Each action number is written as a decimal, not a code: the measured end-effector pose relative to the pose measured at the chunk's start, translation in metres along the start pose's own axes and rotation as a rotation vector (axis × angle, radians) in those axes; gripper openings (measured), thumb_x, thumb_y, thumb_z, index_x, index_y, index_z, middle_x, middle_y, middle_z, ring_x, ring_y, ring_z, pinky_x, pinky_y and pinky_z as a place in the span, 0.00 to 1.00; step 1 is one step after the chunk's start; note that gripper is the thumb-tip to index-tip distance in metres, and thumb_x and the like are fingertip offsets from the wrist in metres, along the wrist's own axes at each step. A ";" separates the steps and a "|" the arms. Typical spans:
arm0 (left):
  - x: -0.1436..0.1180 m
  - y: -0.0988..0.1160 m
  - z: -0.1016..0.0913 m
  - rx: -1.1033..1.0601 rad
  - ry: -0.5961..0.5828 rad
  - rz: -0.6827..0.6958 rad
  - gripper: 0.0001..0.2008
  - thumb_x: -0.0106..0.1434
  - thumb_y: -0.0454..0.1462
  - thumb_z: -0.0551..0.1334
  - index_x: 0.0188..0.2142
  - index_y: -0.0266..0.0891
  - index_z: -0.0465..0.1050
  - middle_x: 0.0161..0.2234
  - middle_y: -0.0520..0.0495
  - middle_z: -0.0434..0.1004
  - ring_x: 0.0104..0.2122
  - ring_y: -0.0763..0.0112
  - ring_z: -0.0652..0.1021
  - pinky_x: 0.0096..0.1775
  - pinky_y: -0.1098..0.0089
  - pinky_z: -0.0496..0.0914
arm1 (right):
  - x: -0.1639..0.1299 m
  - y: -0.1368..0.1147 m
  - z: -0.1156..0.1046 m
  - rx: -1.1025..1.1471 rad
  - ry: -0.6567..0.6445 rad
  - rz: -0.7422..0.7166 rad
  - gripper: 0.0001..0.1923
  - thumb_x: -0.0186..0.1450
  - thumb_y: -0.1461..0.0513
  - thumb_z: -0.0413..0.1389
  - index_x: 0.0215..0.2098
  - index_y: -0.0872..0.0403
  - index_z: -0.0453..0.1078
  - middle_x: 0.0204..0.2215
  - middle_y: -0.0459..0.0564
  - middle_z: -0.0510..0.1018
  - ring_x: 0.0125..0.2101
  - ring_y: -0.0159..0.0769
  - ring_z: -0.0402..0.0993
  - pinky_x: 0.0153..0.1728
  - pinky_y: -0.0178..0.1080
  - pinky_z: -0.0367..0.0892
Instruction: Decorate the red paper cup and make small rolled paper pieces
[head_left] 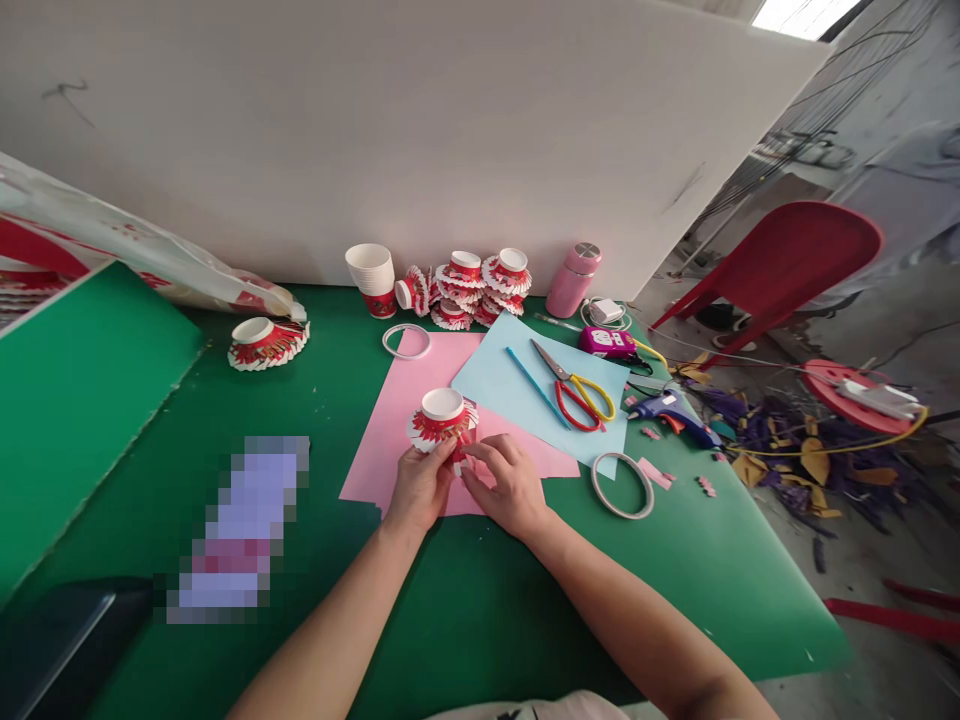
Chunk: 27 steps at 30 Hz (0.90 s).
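Hands of one person met near the middle of a green table (720, 570), with both forearms cut off by the lower edge. The left hand (421, 487) had its thumb and fingers closed on the near edge of a fringed paper cup (442, 404), which was white base up, red-and-white strips fanned around it; whether it rested on the pink paper (379, 450) beneath was unclear. The right hand (510, 487) met the same near side, thumb and fingertips bunched close to a strip; whether they pinched it or only touched it could not be told, because the fingers hid that part. A light blue sheet (487, 365) covered some of the pink paper. On it lay scissors (564, 378) with one red and one yellow handle, and a thin blue stick (536, 385). A blue glue gun (682, 418) lay farther right. Behind stood nested cups (370, 272) and a pile of fringed cups (459, 292), overlapping too much to count. At left, a patch (244, 515) was blurred into blocks and unreadable; nearer the corner, a dark object (60, 650) was cut off. Scraps (814, 460) on the floor at right ran together, hard to tell apart.
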<state>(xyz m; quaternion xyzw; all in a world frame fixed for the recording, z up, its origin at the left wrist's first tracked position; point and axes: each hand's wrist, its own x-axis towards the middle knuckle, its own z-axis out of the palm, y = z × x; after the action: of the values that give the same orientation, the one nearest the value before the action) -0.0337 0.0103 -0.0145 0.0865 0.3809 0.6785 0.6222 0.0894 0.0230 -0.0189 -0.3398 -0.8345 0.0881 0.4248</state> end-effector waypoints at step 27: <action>-0.005 -0.006 0.001 0.105 -0.106 0.003 0.11 0.46 0.35 0.71 0.31 0.35 0.78 0.29 0.46 0.80 0.35 0.63 0.79 0.42 0.61 0.71 | 0.004 -0.004 0.008 0.319 0.077 0.444 0.05 0.62 0.62 0.52 0.28 0.54 0.65 0.30 0.49 0.68 0.27 0.30 0.67 0.24 0.33 0.65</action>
<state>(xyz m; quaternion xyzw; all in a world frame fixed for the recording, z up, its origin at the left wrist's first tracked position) -0.0267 0.0056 -0.0155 0.1555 0.3824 0.6530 0.6350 0.0797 0.0236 -0.0200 -0.4463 -0.6983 0.2964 0.4748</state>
